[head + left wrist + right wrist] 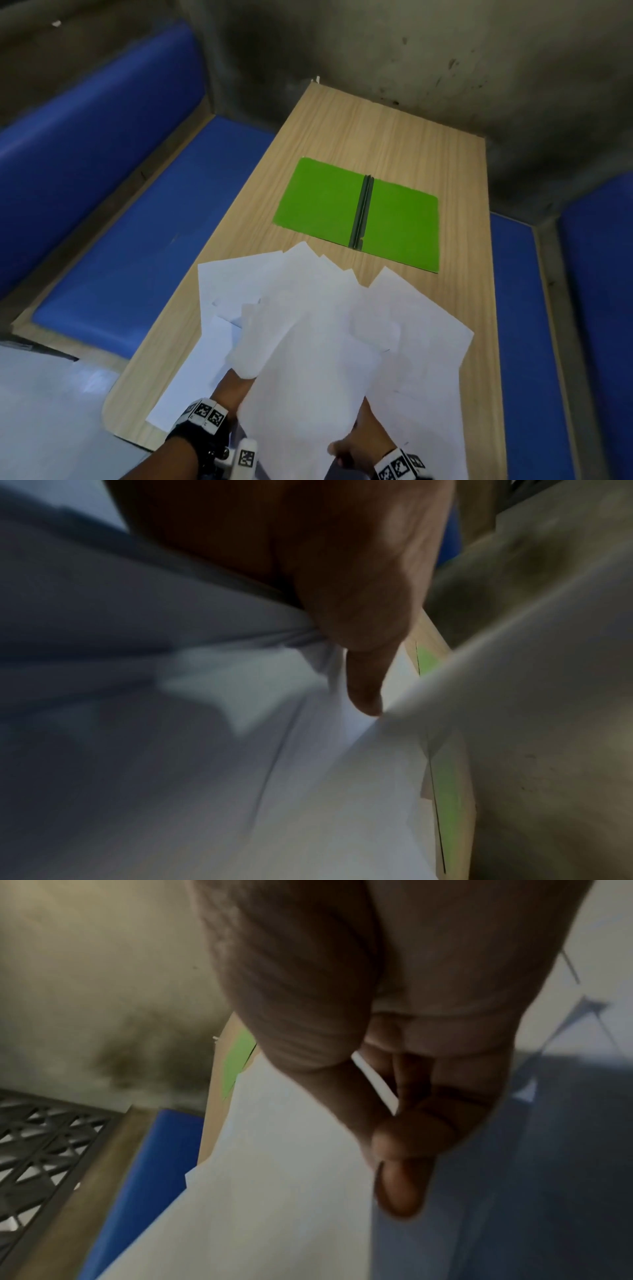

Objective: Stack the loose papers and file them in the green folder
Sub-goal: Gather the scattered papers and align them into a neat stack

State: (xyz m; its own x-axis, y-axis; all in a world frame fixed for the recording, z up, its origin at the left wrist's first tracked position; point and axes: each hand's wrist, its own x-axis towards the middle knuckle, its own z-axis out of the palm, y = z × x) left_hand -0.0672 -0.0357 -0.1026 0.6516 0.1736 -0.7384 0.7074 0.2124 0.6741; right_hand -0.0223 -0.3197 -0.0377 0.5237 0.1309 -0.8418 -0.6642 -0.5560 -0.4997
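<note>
The green folder [356, 212] lies open and flat in the middle of the wooden table [376, 137], its dark spine clip up. Slivers of this folder [445, 791] [240, 1058] show in both wrist views. Several loose white papers [325, 325] are fanned in an untidy overlap at the table's near end. My left hand [236, 383] reaches in under the top sheets. Its thumb [366, 691] lies on the bunched papers [274, 750] and its fingers are hidden beneath them. My right hand [352, 442] pinches the near edge of a sheet [291, 1177] between thumb and fingers [400, 1191].
Blue padded benches run along the left [137, 222] and right [524, 308] sides of the table. A stained wall [445, 51] closes the far end. One sheet [191, 377] overhangs the near-left table edge. A metal grille [44, 1137] shows at the right wrist view's left edge.
</note>
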